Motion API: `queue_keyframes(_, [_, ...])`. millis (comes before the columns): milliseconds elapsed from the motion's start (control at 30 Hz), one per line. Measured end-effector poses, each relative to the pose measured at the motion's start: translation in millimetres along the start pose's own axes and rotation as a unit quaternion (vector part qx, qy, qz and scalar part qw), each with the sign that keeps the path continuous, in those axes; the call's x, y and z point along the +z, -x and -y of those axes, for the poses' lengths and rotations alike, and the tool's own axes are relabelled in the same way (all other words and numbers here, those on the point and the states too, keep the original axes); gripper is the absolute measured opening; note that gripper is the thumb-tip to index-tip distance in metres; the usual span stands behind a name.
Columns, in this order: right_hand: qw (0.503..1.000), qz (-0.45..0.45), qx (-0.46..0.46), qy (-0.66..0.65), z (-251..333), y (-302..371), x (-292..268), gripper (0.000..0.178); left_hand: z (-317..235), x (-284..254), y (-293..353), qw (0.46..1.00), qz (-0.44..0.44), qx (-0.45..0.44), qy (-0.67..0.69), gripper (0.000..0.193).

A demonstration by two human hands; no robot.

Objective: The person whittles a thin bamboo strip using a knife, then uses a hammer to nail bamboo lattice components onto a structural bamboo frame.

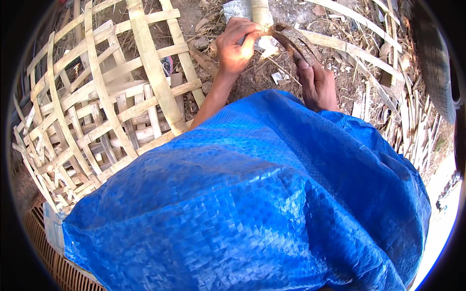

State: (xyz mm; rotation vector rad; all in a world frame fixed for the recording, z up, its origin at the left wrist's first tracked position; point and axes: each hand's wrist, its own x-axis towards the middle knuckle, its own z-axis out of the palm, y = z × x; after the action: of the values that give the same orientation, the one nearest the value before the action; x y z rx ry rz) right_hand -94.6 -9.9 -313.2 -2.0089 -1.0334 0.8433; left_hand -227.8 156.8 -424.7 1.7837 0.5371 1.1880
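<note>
At the top centre, my left hand [235, 51] is closed, thumb and fingertips pinched together beside a pale bamboo pole [260, 13]. What the fingertips hold, if anything, is too small to make out. To the right, my right hand [318, 86] grips the handles of rusty brown pincers [297, 42]. Their rounded head points up and left, close to the left fingertips. Behind the pincers a split bamboo strip [347, 47] runs off to the right. A blue woven tarp [233, 203] covers my lap and fills the lower view.
On the left stands a lattice of split bamboo slats [141, 63]. Several thin bamboo offcuts [410, 116] lie in a heap at the right, near a dark tyre [435, 72]. Dry scraps litter the dirt ground [349, 97]. A brown slatted surface [53, 247] shows at the lower left.
</note>
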Motion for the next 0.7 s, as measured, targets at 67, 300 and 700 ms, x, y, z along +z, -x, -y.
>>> queue_keyframes(67, [0.999, 0.017, 0.024, 0.035, 4, -6, 0, 0.040, 1, -1, 0, 1.000, 0.002, 0.008, -0.007, 0.020])
queue_keyframes(300, [0.999, -0.014, -0.008, 0.033, -2, 0, 4, 0.041, -1, -3, 0, 0.999, 0.017, 0.012, -0.036, 0.019])
queue_keyframes(700, [0.999, -0.015, -0.022, 0.036, -2, 5, 4, 0.035, -5, -4, -4, 0.999, 0.023, -0.002, -0.038, 0.022])
